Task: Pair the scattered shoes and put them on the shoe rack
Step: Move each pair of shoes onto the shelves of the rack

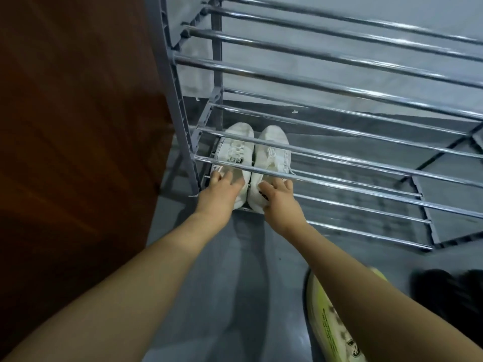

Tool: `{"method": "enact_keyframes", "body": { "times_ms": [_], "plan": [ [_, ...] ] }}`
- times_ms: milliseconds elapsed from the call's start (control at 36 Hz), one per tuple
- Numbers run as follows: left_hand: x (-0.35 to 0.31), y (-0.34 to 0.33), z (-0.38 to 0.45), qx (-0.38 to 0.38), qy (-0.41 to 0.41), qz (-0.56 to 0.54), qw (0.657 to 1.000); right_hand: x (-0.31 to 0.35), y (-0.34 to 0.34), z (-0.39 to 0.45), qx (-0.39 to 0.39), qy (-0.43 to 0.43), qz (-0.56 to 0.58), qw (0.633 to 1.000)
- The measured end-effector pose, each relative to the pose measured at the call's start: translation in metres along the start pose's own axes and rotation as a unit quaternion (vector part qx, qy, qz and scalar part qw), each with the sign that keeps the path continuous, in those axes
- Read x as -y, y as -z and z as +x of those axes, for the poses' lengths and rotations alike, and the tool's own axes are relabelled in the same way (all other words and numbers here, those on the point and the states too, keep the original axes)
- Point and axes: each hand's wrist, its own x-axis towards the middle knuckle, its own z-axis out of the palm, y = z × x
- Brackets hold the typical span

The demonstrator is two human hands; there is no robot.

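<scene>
Two white sneakers stand side by side, toes away from me, on the lowest tier at the left end of the grey metal shoe rack (339, 91). My left hand (219, 190) lies on the heel of the left white sneaker (236, 150), fingers spread over its opening. My right hand (278, 197) lies on the heel of the right white sneaker (273, 152), fingers loosely bent over it. The rack's upper bars cross in front of both shoes and partly hide them.
A dark wooden panel (73, 126) stands left of the rack. On the grey floor at lower right lies a white and yellow-green shoe (332, 327), partly under my right forearm. A black shoe (449, 296) sits at the right edge.
</scene>
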Motion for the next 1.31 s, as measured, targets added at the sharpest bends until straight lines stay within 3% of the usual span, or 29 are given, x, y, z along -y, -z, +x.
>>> {"method": "enact_keyframes", "body": {
  "times_ms": [389, 667, 889, 1083, 1306],
  "plan": [
    [-0.005, -0.007, 0.001, -0.032, 0.018, 0.07, 0.997, -0.005, -0.001, -0.002, 0.014, -0.024, -0.036, 0.999],
    [-0.061, 0.022, -0.038, -0.063, -0.079, 0.115, 0.988, -0.028, 0.025, -0.071, -0.04, 0.015, -0.027, 0.999],
    [-0.13, 0.021, -0.096, -0.001, -0.109, 0.065, 0.992, -0.068, 0.049, -0.15, 0.008, 0.013, -0.025, 1.0],
    [-0.196, -0.001, -0.15, 0.064, -0.076, -0.053, 0.994, -0.123, 0.058, -0.221, 0.049, 0.001, -0.021, 0.999],
    [-0.25, -0.049, -0.201, 0.193, -0.088, -0.069, 0.975, -0.16, 0.054, -0.283, 0.099, -0.029, -0.096, 0.99]
  ]
}}
